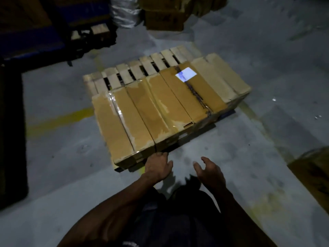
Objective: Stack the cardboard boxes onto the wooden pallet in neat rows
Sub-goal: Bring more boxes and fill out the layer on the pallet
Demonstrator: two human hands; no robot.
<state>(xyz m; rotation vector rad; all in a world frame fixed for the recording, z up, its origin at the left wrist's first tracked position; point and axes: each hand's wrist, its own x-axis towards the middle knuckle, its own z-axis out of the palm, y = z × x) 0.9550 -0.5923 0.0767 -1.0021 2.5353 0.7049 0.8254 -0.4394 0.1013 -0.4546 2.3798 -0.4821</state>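
Note:
A wooden pallet (142,68) lies on the grey floor, its far slats bare. Several taped cardboard boxes (160,107) lie side by side in one row across its near half; one carries a white label (186,73). My left hand (157,166) hovers at the near edge of the row, fingers relaxed, just by the box front. To its right, my right hand (208,170) is over the floor, fingers loosely curved, holding nothing. Both forearms reach in from the bottom of the view.
Another cardboard box (313,173) sits at the right edge. More boxes (165,16) and a silver wrapped bundle (124,13) stand at the back. Dark racking or machinery (44,32) fills the back left. Yellow floor lines (58,120) run beside the pallet.

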